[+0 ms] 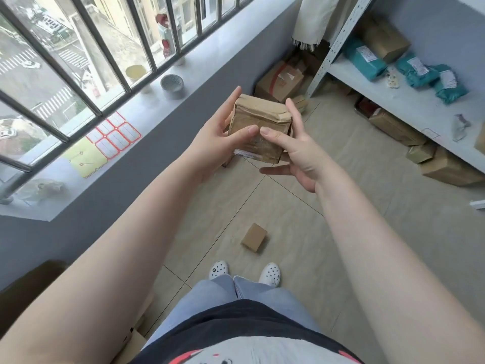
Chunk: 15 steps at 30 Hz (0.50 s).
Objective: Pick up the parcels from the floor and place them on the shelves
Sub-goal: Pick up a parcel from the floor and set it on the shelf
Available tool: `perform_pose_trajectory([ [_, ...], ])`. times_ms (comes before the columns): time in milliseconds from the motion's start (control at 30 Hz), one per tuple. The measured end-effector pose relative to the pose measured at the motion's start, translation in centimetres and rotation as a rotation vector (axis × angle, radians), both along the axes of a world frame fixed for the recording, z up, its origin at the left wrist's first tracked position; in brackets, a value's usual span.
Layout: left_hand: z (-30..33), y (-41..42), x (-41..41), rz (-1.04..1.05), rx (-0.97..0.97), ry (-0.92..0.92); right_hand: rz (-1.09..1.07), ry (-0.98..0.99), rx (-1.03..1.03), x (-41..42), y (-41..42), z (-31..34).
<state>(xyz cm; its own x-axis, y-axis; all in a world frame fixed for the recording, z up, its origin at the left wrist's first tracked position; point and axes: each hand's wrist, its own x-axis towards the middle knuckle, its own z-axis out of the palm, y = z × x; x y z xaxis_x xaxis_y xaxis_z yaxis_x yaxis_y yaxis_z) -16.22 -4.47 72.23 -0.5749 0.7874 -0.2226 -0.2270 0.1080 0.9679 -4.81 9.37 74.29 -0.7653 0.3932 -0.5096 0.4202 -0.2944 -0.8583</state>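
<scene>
I hold a brown taped cardboard parcel [258, 122] up in front of me, well above the floor. My left hand [217, 137] grips its left side, thumb on the near face. My right hand [294, 151] clasps its right side, thumb on the near face and fingers along the far edge. A small brown parcel [254, 237] lies on the tiled floor just ahead of my feet. The white metal shelf [409, 111] stands at the right with several teal bags [417, 70] and a brown box [384, 39] on it.
More cardboard boxes [279, 81] sit in the far corner, and others [399, 128] lie under the shelf. A grey wall with a window sill [147, 114] runs along the left, holding pots and label sheets. A dark object [31, 292] is at my lower left.
</scene>
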Motion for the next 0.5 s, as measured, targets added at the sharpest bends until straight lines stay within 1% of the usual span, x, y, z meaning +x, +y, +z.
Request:
perform_pose_trajectory([
  [133,0.6,-0.5,-0.1,-0.018,-0.041,0.032,-0.063,0.066,-0.012,0.1,-0.1,0.1],
  [267,1.1,-1.3,-0.4,-0.083,-0.127,0.102,-0.014,0.067,-0.075,0.8,0.8,1.2],
  [333,1.4,-1.2,-0.2,-0.100,-0.117,0.089,0.009,0.055,-0.095,1.1,0.9,1.8],
  [400,1.8,-0.7,0.4,-0.084,-0.095,0.021,0.024,0.008,-0.056,1.2,0.7,2.3],
  [500,2.5,-0.3,0.9,-0.017,-0.080,-0.058,0.095,-0.136,0.165,1.2,0.4,2.9],
])
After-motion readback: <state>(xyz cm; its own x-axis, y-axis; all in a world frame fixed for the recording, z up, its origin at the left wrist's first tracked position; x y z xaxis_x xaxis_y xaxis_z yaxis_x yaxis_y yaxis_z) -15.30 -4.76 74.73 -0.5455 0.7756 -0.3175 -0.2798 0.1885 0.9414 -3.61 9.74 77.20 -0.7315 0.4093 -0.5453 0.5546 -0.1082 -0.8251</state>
